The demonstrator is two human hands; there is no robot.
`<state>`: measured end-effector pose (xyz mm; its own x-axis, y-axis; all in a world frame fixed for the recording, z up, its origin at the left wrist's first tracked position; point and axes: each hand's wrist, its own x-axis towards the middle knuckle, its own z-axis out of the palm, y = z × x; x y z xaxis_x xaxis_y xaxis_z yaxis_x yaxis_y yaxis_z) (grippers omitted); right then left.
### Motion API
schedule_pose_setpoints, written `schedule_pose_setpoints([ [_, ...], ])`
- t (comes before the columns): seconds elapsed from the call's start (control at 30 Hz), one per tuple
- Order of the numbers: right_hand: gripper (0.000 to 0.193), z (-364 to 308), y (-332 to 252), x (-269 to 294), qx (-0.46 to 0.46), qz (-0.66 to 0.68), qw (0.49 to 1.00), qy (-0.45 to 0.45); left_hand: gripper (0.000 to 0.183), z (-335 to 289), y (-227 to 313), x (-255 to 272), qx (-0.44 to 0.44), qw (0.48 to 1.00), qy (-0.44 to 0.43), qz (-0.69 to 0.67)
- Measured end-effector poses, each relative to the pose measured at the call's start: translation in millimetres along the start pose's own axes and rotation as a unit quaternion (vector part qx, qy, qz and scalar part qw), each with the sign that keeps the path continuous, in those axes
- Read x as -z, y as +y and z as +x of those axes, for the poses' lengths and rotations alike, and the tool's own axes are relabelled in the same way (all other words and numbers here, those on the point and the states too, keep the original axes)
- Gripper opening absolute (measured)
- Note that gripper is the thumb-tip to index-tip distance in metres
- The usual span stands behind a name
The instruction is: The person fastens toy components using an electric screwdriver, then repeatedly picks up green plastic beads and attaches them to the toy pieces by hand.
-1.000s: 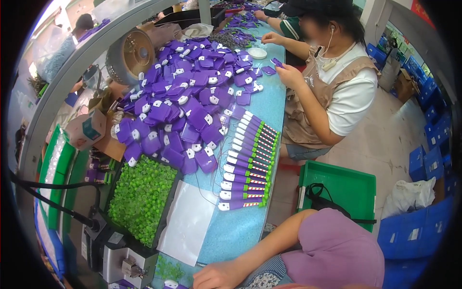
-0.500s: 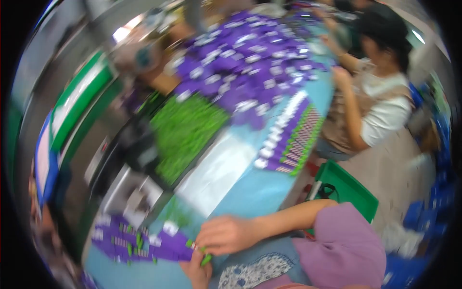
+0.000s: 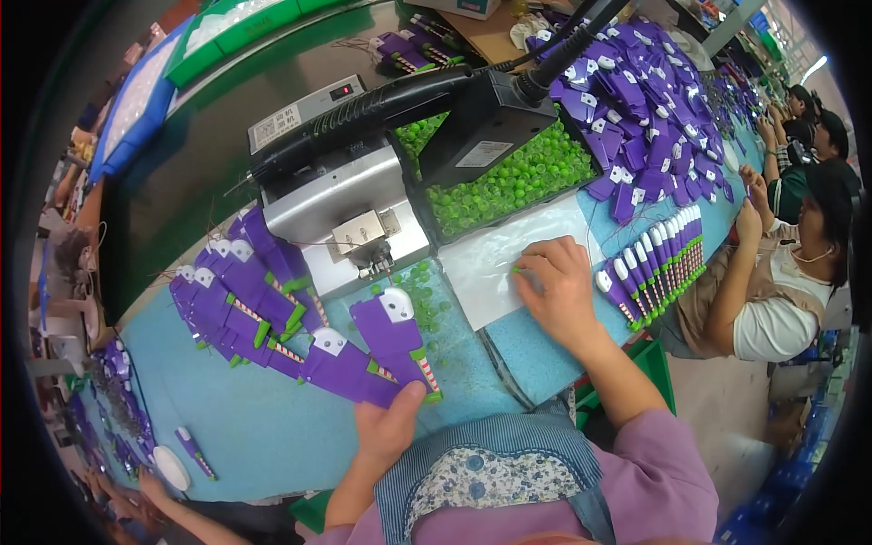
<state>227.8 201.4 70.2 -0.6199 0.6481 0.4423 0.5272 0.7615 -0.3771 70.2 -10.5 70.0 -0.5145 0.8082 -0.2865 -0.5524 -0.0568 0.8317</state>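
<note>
My left hand (image 3: 389, 425) is closed at the table's near side, its thumb on the lower end of a flat purple plastic figure piece (image 3: 338, 365) with a white, eyed top and a striped leg. A similar purple piece (image 3: 386, 325) with a green foot lies just above it. More of these purple pieces (image 3: 241, 289) are heaped to the left. My right hand (image 3: 559, 289) hovers over a white sheet (image 3: 481, 282), fingers curled, with a bit of green at the fingertips that looks like a small green plastic piece (image 3: 518, 269).
A metal bench machine (image 3: 300, 227) stands ahead, small green pieces (image 3: 425, 309) scattered beside it. A black arm (image 3: 490, 118) hangs over a tray of green pieces (image 3: 518, 186). Finished-looking figures (image 3: 649, 263) form a row at right, near a co-worker (image 3: 772, 282). Purple parts (image 3: 636, 109) are piled beyond.
My hands were together at a purple piece with green bits; now my right hand is apart, up over the white sheet. The view has turned and is sharper.
</note>
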Motion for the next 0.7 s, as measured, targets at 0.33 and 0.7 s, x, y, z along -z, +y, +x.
schedule_pose_setpoints([
  [0.33, 0.019, 0.4, -7.5, 3.2, 0.008, 0.072, 0.997, 0.014, 0.027, -4.7, -2.8, -8.0, -0.032, 0.998, 0.003, 0.062],
  [0.7, 0.015, -19.4, -55.2, 22.0, -0.061, 0.478, 0.861, -0.159, 0.016, -5.5, -1.1, -27.9, -0.137, 0.971, -0.011, 0.197],
])
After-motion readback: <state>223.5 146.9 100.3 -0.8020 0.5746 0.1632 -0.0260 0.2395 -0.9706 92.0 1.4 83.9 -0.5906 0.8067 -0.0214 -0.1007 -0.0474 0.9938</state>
